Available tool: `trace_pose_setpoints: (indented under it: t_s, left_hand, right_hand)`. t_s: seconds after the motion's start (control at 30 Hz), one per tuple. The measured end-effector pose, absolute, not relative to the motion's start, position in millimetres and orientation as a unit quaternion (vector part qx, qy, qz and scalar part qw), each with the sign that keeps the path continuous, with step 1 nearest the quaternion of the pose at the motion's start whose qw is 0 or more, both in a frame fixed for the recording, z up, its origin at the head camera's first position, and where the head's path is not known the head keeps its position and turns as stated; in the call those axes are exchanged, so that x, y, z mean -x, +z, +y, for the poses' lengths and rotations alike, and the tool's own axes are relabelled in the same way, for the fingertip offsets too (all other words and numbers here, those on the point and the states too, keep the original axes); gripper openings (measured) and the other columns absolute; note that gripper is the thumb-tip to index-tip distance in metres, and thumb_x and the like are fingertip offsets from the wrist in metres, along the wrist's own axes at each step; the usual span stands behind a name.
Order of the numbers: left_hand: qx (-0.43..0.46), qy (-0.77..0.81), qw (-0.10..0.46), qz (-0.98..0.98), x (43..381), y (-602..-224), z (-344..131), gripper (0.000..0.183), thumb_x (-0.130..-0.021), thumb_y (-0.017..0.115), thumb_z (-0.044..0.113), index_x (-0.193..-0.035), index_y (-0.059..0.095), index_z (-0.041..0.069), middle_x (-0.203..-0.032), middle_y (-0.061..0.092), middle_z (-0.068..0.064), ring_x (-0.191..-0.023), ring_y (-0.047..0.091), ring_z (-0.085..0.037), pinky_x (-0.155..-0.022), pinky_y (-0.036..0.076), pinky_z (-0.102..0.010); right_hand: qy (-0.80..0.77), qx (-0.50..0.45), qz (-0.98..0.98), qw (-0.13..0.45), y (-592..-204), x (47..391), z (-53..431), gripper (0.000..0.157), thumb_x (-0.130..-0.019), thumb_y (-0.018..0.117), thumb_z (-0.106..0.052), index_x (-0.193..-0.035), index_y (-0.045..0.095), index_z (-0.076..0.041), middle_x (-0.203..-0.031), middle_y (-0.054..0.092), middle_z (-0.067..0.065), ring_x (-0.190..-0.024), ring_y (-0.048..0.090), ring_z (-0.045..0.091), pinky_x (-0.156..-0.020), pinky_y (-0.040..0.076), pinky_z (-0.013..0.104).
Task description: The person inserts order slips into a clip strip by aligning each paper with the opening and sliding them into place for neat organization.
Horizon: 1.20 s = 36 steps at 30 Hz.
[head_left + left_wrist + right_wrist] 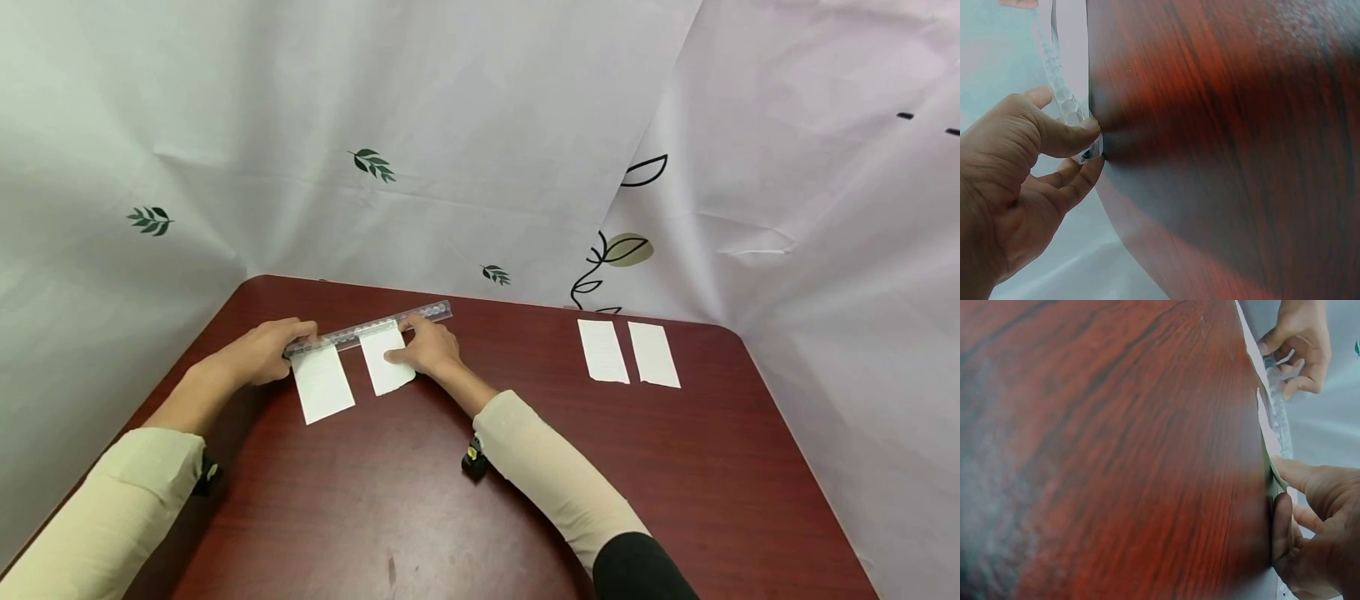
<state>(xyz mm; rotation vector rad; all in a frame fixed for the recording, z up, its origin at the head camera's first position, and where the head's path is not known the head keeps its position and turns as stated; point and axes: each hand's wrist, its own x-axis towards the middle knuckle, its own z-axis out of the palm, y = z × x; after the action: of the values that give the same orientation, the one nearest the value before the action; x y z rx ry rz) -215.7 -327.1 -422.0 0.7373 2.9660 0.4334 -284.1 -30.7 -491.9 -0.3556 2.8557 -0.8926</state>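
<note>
A clear plastic ruler [347, 337] lies slantwise near the table's back left, over the top edges of two small white paper slips. My left hand [262, 350] pinches its left end between thumb and fingers, as the left wrist view shows too, with the ruler [1063, 90] running away from the hand. Just below the ruler is the left paper slip [324, 387]. My right hand [431, 346] pinches the right edge of the second paper slip [384, 367], its fingers reaching up to the ruler. The paper edge [1266, 428] is slightly raised in the right wrist view.
Two more white paper slips, one [603, 352] beside the other [654, 355], lie at the back right of the dark red wooden table [495, 517]. A white cloth [450, 100] with leaf prints hangs right behind the table's back edge and along the sides.
</note>
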Motion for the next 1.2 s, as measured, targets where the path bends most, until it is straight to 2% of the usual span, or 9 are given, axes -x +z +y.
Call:
trace_pose_setpoints:
  t_s: [0.37, 0.73, 1.2]
  left_hand:
    - [-0.239, 0.147, 0.032, 0.959, 215.6, -422.0, -328.3, 0.049, -0.074, 0.060, -0.020, -0.110, 0.062, 0.013, -0.108, 0.066, -0.008, -0.093, 0.051, -0.028, -0.074, 0.041, -0.042]
    - [-0.235, 0.143, 0.034, 0.961, 215.7, -419.9, -325.7, 0.050, -0.073, 0.060, -0.019, -0.111, 0.063, 0.013, -0.110, 0.066, -0.008, -0.094, 0.052, -0.028, -0.076, 0.043, -0.043]
    - [-0.233, 0.143, 0.035, 0.961, 215.4, -419.6, -326.0, 0.048, -0.075, 0.059, -0.018, -0.110, 0.062, 0.014, -0.109, 0.066, -0.009, -0.093, 0.051, -0.029, -0.074, 0.042, -0.044]
  right_hand:
    - [-0.294, 0.112, 0.947, 0.059, -490.2, 280.7, -32.6, 0.060, -0.091, 0.091, -0.053, -0.143, 0.072, -0.032, -0.128, 0.082, -0.004, -0.116, 0.075, 0.024, -0.104, 0.057, 0.048]
    - [-0.296, 0.119, 0.946, 0.062, -491.9, 282.8, -30.6, 0.060, -0.090, 0.091, -0.056, -0.143, 0.072, -0.034, -0.126, 0.083, -0.006, -0.113, 0.076, 0.024, -0.106, 0.057, 0.051]
    - [-0.298, 0.122, 0.946, 0.047, -495.8, 284.1, -31.6, 0.060, -0.088, 0.092, -0.058, -0.140, 0.073, -0.034, -0.120, 0.083, -0.005, -0.103, 0.075, 0.021, -0.097, 0.058, 0.049]
